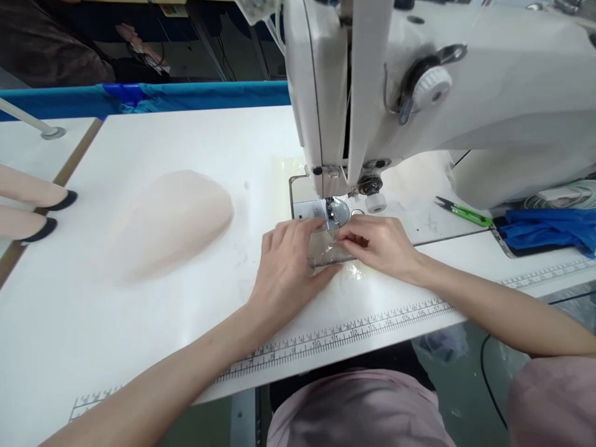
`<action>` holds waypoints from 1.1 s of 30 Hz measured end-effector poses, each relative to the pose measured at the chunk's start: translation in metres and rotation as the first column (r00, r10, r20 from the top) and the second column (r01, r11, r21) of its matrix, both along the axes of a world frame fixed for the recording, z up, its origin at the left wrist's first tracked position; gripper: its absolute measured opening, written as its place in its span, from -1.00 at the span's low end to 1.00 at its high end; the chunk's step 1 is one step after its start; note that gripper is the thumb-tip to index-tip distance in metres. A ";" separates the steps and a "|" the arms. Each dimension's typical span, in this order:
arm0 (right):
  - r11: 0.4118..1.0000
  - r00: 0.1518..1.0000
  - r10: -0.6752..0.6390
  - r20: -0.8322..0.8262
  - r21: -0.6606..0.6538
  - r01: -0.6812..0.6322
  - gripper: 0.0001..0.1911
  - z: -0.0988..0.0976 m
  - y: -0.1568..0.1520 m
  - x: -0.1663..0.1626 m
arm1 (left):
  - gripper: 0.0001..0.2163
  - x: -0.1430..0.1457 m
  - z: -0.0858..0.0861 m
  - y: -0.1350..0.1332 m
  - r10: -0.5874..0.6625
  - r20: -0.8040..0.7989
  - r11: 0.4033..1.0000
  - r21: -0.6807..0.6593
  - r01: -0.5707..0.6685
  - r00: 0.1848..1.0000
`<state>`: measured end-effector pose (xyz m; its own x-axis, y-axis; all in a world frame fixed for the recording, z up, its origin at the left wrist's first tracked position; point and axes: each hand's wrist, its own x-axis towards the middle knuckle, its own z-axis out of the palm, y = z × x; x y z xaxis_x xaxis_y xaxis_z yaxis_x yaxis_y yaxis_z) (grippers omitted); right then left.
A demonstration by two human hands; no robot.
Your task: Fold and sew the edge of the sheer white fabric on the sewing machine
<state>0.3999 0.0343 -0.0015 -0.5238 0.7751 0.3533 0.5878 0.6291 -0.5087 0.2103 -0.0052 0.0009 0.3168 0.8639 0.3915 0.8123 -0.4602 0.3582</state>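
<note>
My left hand (289,261) lies with its fingers spread on the white table, at the left of the sewing machine's metal needle plate (307,210). Its fingertips reach close to the presser foot (330,211). Just right of the foot, my right hand (382,247) has thumb and forefinger pinched together; whatever is between them is too small or hidden to make out. Between the hands, a shiny clear film (354,270) catches the light near the plate's front edge. The white sewing machine (321,93) stands over both hands.
Sheer beige fabric (186,217) lies at the left. Two beige forms with black tips (37,192) extend from the left edge. Green snips (465,212), a blue cloth (554,228) and a phone (508,245) lie right. A ruler strip (335,335) runs along the front.
</note>
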 end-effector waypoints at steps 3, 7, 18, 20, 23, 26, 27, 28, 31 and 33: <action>0.998 0.998 -0.037 0.043 -0.043 0.039 -0.86 0.003 0.004 -0.002 | -0.56 0.001 0.001 -0.005 -0.027 -0.141 0.975 0.216 0.057 0.990; 0.996 1.000 -0.028 -0.004 -0.088 0.027 -0.88 0.002 0.006 -0.004 | -0.81 0.004 0.002 -0.013 -0.092 -0.372 0.886 0.393 0.246 0.924; 0.927 0.979 -0.049 0.196 0.375 -0.029 -0.71 0.000 0.011 0.013 | -0.71 -0.002 0.004 -0.003 -0.214 -0.335 0.929 0.219 0.297 0.917; 0.893 0.971 0.000 0.237 0.436 -0.107 -0.68 0.001 0.006 0.013 | -0.72 -0.004 0.004 0.001 -0.215 -0.340 0.928 0.220 0.299 0.916; 0.864 0.948 -0.039 0.315 0.488 -0.126 -0.69 -0.001 0.003 0.010 | -0.73 -0.006 0.004 0.004 -0.205 -0.365 0.928 0.222 0.298 0.908; 0.846 0.934 -0.064 0.353 0.515 -0.137 -0.71 -0.003 0.003 0.010 | -0.72 -0.008 0.004 0.004 -0.177 -0.386 0.930 0.235 0.282 0.905; 0.841 0.930 -0.067 0.361 0.522 -0.142 -0.72 -0.003 0.003 0.010 | -0.72 -0.009 0.003 0.005 -0.173 -0.385 0.932 0.234 0.277 0.907; 0.836 0.926 -0.072 0.371 0.529 -0.147 -0.72 -0.004 0.003 0.010 | -0.71 -0.009 0.003 0.006 -0.174 -0.379 0.934 0.228 0.274 0.909; 0.821 0.913 -0.089 0.398 0.549 -0.159 -0.71 -0.004 0.003 0.010 | -0.70 -0.012 0.001 0.010 -0.195 -0.341 0.945 0.186 0.269 0.920; 0.813 0.908 -0.104 0.406 0.561 -0.157 -0.70 -0.004 0.003 0.010 | -0.69 -0.014 0.000 0.013 -0.205 -0.318 0.949 0.167 0.268 0.926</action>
<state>0.4102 0.0373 -0.0057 -0.7347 0.4826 0.4768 0.6325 0.7415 0.2241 0.1966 0.0074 0.0008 0.6292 0.6612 0.4086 0.7246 -0.6892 -0.0006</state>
